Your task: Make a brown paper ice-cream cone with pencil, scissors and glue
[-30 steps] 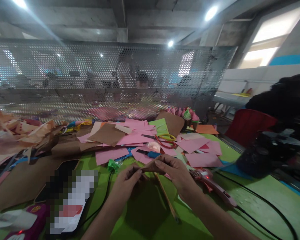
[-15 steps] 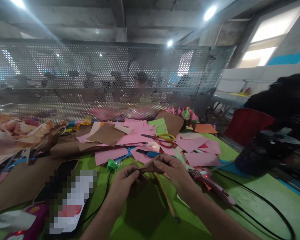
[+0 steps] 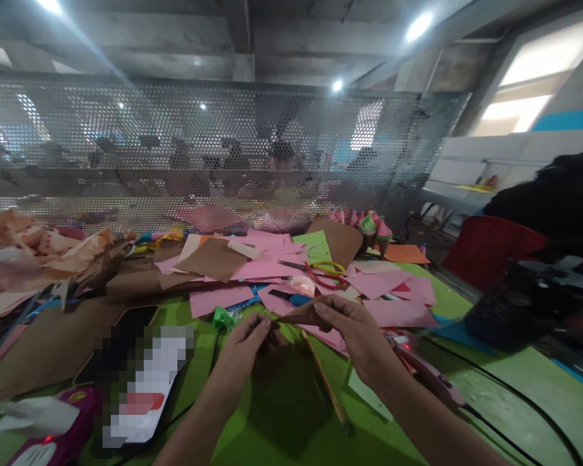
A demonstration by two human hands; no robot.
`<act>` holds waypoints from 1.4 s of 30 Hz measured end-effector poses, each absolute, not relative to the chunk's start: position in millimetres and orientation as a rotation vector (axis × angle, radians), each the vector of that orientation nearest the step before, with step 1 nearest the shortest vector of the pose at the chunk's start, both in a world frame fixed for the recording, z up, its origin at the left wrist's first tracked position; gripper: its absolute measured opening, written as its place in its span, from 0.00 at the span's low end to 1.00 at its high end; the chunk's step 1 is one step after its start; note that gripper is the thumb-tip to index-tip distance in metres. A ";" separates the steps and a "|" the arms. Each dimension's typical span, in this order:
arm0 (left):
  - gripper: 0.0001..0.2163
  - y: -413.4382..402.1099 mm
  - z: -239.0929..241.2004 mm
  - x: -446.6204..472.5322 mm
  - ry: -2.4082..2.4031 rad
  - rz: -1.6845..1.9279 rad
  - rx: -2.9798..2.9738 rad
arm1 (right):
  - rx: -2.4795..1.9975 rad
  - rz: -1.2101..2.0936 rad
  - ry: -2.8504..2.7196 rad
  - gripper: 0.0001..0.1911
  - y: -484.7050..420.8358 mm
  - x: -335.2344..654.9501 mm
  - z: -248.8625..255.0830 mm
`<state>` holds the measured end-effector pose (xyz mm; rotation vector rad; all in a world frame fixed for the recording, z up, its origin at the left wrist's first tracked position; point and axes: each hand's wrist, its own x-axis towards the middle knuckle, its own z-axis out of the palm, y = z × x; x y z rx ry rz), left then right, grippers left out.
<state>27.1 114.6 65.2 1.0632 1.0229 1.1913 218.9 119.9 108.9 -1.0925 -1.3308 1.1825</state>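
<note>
My right hand [image 3: 350, 327] pinches a small brown piece [image 3: 298, 316], apparently rolled sheet tapering to a point on the left. At that point, the closed fingertips of my left hand [image 3: 245, 343] grip or touch its narrow end. Both hands are held above the green table [image 3: 291, 414]. Beneath the right hand lies a wooden stick [image 3: 326, 385], perhaps a pencil or brush. Beyond it, a blue-handled tool [image 3: 298, 299] is partly covered by my fingers. A pink corded tool [image 3: 437, 378] with a red light rests to the right of my right wrist.
Pink sheets [image 3: 267, 262], scissors [image 3: 328, 272] and brown sheets [image 3: 216, 257] spread across the back. Ice-cream-like cones [image 3: 369, 226] stand near the perforated metal screen [image 3: 175, 142]. Two phones [image 3: 148, 395] lie left; black cables cross both sides. A person in black [image 3: 558, 188] is at right.
My hands have moved slightly apart, and more of the brown piece's tapered end shows between them. The whole view has shifted a little, with surroundings appearing farther right.
</note>
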 end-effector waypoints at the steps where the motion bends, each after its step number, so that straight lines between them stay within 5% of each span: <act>1: 0.13 113.4 66.9 27.4 1.029 1.197 1.076 | -1.077 1.207 -1.335 0.12 119.6 218.2 108.3; 12: 0.08 117.1 65.0 27.7 0.970 1.148 1.381 | -1.071 1.255 -1.317 0.12 118.0 216.9 105.1; 42: 0.13 114.6 61.2 25.6 0.790 0.916 0.988 | -1.080 1.120 -1.408 0.10 122.0 220.6 102.8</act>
